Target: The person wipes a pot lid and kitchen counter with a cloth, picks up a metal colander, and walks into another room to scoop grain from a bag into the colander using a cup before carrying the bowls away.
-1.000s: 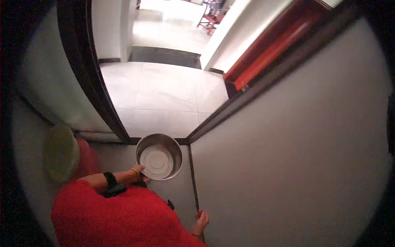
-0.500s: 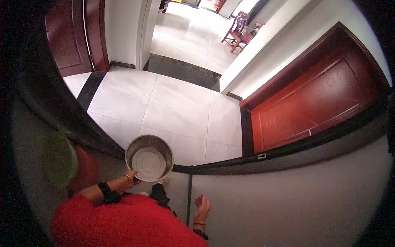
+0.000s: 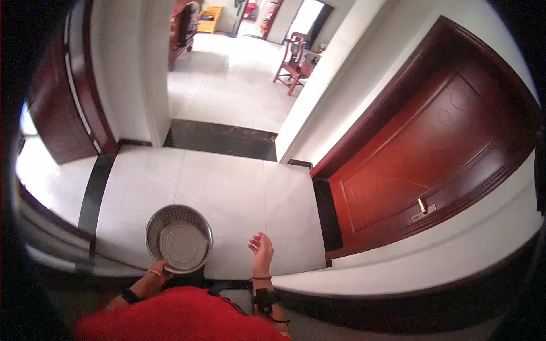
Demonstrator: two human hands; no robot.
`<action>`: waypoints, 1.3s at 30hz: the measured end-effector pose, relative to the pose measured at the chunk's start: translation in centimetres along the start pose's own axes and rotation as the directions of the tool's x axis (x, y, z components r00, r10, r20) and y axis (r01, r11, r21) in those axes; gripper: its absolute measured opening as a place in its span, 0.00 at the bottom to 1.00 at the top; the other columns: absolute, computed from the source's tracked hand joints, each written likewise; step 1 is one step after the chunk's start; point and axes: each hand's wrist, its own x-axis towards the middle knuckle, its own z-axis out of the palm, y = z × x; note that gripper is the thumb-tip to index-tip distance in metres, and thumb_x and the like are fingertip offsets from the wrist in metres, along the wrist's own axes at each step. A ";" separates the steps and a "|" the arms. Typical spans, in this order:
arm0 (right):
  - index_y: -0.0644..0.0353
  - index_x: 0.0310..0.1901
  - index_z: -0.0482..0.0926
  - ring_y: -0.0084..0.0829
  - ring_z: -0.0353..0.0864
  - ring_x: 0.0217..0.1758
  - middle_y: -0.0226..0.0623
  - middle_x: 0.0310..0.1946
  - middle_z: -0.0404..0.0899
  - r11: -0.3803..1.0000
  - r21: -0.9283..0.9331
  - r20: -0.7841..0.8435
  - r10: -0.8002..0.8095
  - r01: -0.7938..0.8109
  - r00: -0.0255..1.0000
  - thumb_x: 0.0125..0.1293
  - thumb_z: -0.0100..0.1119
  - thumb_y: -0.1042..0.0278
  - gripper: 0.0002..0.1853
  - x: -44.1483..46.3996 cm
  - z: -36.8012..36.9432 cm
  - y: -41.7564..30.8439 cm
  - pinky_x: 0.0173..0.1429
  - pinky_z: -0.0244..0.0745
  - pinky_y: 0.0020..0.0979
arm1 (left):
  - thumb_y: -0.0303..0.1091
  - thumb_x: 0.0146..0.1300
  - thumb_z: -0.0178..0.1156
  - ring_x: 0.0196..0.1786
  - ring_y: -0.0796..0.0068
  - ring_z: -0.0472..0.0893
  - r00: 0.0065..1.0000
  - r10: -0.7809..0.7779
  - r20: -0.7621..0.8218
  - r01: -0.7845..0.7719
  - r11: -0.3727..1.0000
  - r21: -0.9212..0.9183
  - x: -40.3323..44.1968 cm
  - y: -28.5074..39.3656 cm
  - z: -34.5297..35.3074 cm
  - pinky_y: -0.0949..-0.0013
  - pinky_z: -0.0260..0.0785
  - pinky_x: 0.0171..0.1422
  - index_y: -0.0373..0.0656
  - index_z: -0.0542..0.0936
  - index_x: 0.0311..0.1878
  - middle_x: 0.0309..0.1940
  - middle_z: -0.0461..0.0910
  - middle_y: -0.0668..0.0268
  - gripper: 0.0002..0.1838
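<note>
My left hand (image 3: 161,269) grips the lower left rim of a round metal basin (image 3: 198,230), its fingers partly hidden under the edge. The basin hangs in front of my body with its mouth toward me, and its side wall has a speckled or dotted texture. I see only a pale, greyish round bottom inside it. To the right of the basin, my right hand (image 3: 261,250) is raised over the floor and holds nothing. Its fingers are loosely bent and apart.
A red-brown door (image 3: 398,165) with a handle is on the right. Another dark red door (image 3: 62,113) stands at the left. Ahead, a dark threshold strip (image 3: 222,139) crosses the pale tiled floor, leading to a room with a wooden chair (image 3: 293,65).
I have moved forward from the dim doorway into the brighter hall. The basin, still in my left hand, sits further left and lower in view. My right hand has risen.
</note>
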 end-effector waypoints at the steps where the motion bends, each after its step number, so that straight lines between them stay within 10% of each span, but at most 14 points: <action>1: 0.63 0.42 0.71 0.28 0.73 0.33 0.36 0.32 0.72 1.000 0.024 -0.025 -0.014 0.014 1.000 0.62 0.46 0.60 0.14 2.1 -0.3 -0.1 0.37 0.71 0.28 | 0.37 0.57 0.47 0.32 0.62 0.78 0.995 -0.103 0.014 0.104 0.978 -0.179 3.2 -1.4 0.7 0.63 0.72 0.28 0.41 0.73 0.41 0.35 0.77 0.58 0.13; 10: 0.60 0.44 0.69 0.29 0.73 0.34 0.36 0.33 0.72 0.983 0.135 -0.473 -0.044 0.122 0.880 0.61 0.45 0.55 0.17 17.3 -0.6 -5.3 0.37 0.72 0.29 | 0.38 0.56 0.49 0.26 0.65 0.78 0.944 -0.264 0.198 0.291 0.949 -0.125 21.0 17.5 3.3 0.64 0.70 0.24 0.38 0.72 0.40 0.28 0.78 0.59 0.14; 13: 0.59 0.45 0.68 0.30 0.73 0.35 0.36 0.33 0.72 0.959 0.120 -0.568 -0.146 0.257 0.810 0.61 0.45 0.53 0.18 20.3 -2.1 -8.1 0.38 0.71 0.30 | 0.39 0.55 0.50 0.22 0.65 0.78 0.966 -0.206 0.157 0.211 0.977 -0.015 24.5 25.2 8.1 0.65 0.69 0.21 0.38 0.72 0.39 0.26 0.78 0.59 0.14; 16: 0.59 0.44 0.68 0.29 0.71 0.36 0.35 0.34 0.71 0.940 0.132 -0.661 -0.154 0.316 0.735 0.61 0.44 0.52 0.19 22.1 -5.1 -10.0 0.40 0.69 0.31 | 0.37 0.55 0.51 0.21 0.62 0.78 0.898 0.056 0.435 -0.174 0.956 0.235 33.7 24.8 9.9 0.66 0.67 0.16 0.38 0.72 0.41 0.25 0.78 0.56 0.14; 18: 0.60 0.43 0.68 0.30 0.73 0.35 0.36 0.34 0.71 0.921 0.112 -0.727 -0.181 0.374 0.663 0.61 0.45 0.54 0.18 23.0 -7.1 -11.7 0.38 0.70 0.31 | 0.36 0.55 0.51 0.20 0.61 0.77 0.935 -0.276 0.223 0.270 0.961 0.059 32.9 30.1 15.7 0.67 0.66 0.15 0.35 0.72 0.40 0.24 0.77 0.54 0.14; 24: 0.60 0.42 0.68 0.29 0.71 0.33 0.34 0.33 0.71 0.838 0.163 -0.829 -0.169 0.520 0.532 0.60 0.48 0.50 0.20 29.1 -17.5 -17.2 0.38 0.69 0.32 | 0.35 0.55 0.51 0.16 0.62 0.75 0.874 -0.270 0.403 0.241 0.963 0.122 38.2 34.2 28.5 0.67 0.64 0.14 0.33 0.72 0.36 0.21 0.76 0.53 0.13; 39: 0.63 0.57 0.58 0.34 0.65 0.47 0.38 0.46 0.64 0.811 -0.023 -0.891 -0.281 0.585 0.355 0.59 0.48 0.44 0.33 51.1 -39.1 -42.6 0.54 0.65 0.39 | 0.32 0.52 0.49 0.15 0.68 0.76 0.863 -0.001 0.506 -0.197 0.921 0.337 44.3 47.8 58.0 0.71 0.68 0.13 0.34 0.74 0.39 0.24 0.77 0.55 0.14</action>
